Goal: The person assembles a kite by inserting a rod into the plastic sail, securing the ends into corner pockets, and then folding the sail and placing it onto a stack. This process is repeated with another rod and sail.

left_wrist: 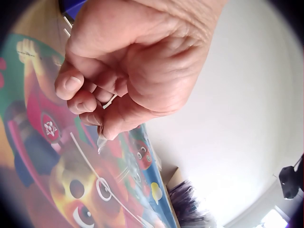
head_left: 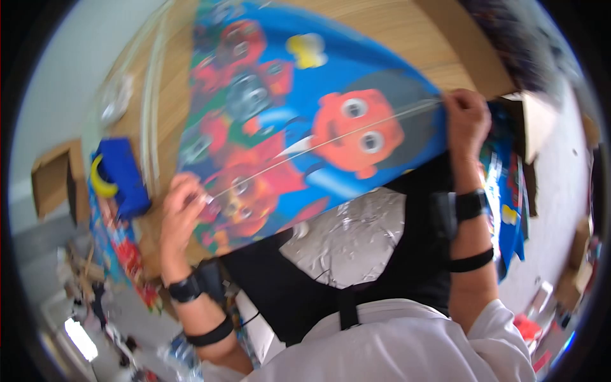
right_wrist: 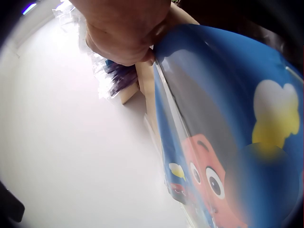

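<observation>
A kite [head_left: 356, 146] of blue film, printed with cartoon figures, spreads between both hands over the wooden table. My left hand [head_left: 181, 213], fingers curled, pinches a small clear plastic piece [left_wrist: 101, 142] close over the printed film. What that piece joins onto I cannot tell. At the kite's narrow right end, my right hand [head_left: 468, 121] grips the tip; in the right wrist view its thumb and fingers [right_wrist: 149, 56] meet at the pointed corner. A thin pale line [head_left: 331, 137] runs nearly straight across the print from one hand to the other.
A blue box [head_left: 124, 175] with a yellow ring [head_left: 102, 177] stands at the table's left edge. Beyond it is an open cardboard box [head_left: 60, 178]. Long pale strips [head_left: 151, 108] lie on the wooden table [head_left: 407, 28]. More printed blue film [head_left: 509, 216] hangs at the right.
</observation>
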Available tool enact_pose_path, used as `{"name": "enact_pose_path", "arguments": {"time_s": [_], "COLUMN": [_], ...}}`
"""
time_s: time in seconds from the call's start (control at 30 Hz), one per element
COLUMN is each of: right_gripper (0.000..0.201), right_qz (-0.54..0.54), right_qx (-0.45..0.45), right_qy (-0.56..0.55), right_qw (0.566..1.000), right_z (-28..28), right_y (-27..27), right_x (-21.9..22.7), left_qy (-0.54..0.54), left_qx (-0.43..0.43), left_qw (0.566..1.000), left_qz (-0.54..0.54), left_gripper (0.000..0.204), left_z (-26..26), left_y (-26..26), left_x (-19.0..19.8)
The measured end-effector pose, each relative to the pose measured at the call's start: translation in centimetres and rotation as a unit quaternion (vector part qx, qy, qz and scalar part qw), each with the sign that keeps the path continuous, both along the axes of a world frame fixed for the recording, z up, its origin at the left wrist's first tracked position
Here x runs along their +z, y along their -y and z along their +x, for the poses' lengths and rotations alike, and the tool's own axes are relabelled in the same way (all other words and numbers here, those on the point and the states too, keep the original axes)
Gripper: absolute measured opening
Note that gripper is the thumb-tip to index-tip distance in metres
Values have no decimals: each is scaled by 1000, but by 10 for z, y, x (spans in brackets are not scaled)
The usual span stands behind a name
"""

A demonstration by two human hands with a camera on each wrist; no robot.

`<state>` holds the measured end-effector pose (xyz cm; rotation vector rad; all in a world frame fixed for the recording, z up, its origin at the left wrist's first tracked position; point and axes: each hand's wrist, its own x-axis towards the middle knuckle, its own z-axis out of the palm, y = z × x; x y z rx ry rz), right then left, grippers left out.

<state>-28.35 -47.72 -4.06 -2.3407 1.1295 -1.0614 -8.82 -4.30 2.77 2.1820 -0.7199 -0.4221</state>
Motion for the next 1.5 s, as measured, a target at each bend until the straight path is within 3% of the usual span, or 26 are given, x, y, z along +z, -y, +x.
{"name": "enact_pose_path", "arguments": {"time_s": [0.07,0.1,0.17,0.57,1.1,1.27,1.4,1.5], "right_gripper": [14,15,16,18,17,18,19,19], "right_qz": [8,15,50,56,85,71,90,68], "right_qx": [18,22,12,28,21,27,25,29], "right_qy": [0,3,-5,-12,-2,3,-3,-5], "right_qw": [1000,1000,999,998,996,997,996,997], "right_z": [-3,-3,-2,-6,-6,-6,-6,-5], "right_y": [7,10,9,19,21,20,20,18], "right_x": [-9,-11,-9,-18,-21,-19,-19,-17], "left_qy": [-104,-98,-223,-145,-66,31,-36,-81], "left_qx": [25,40,119,202,170,189,217,218], "left_qw": [994,994,967,966,978,976,966,970], "left_qz": [30,41,12,68,99,103,137,72], "left_gripper": [3,3,2,1,2,13,23,27], "left_z": [2,1,-6,-15,-21,-20,-7,-3], "left_y": [-3,-2,2,7,12,7,-3,-13], "left_x": [6,9,10,-9,-15,-30,-27,-35]}}
